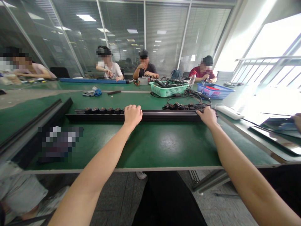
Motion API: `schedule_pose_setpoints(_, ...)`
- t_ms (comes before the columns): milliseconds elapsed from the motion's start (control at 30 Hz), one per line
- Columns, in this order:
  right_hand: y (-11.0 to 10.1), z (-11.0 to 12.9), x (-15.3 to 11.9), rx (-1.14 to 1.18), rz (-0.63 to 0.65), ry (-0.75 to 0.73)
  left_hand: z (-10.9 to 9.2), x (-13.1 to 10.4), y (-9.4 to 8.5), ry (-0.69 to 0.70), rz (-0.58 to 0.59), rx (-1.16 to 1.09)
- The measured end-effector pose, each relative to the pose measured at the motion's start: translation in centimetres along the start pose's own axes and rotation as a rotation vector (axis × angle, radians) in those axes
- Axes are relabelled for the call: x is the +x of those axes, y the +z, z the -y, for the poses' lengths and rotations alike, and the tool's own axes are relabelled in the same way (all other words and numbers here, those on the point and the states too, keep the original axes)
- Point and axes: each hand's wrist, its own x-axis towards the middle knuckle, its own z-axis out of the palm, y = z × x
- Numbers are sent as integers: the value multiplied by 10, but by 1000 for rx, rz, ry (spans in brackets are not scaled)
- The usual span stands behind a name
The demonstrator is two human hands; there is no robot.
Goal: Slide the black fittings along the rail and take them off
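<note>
A long black metal rail (164, 116) lies crosswise on the green table. My left hand (133, 115) is wrapped over it near its middle, fingers curled round the far side. Close to the rail's right end, my right hand (208, 115) grips it with the thumb at the near edge. Both hands' fingertips are partly hidden. Behind the rail's left half sits a row of small black socket-like parts (102, 110). More black parts (176, 106) with cables are heaped behind its right half.
A green basket (168, 91) of cables and a blue basket (215, 91) stand beyond. More black rails (44, 131) lie at left, beside a dark pixelated item (62, 142). A white power strip (229, 112) is at right. Several people sit across the table (169, 144).
</note>
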Motion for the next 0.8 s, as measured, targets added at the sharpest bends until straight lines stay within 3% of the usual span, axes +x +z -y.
schedule_pose_setpoints(567, 7, -8, 4, -32, -152, -51, 0, 1, 1, 4, -4, 25)
schedule_pose_setpoints(800, 4, -10, 3, -58, -131, -47, 0, 1, 1, -1, 1, 6)
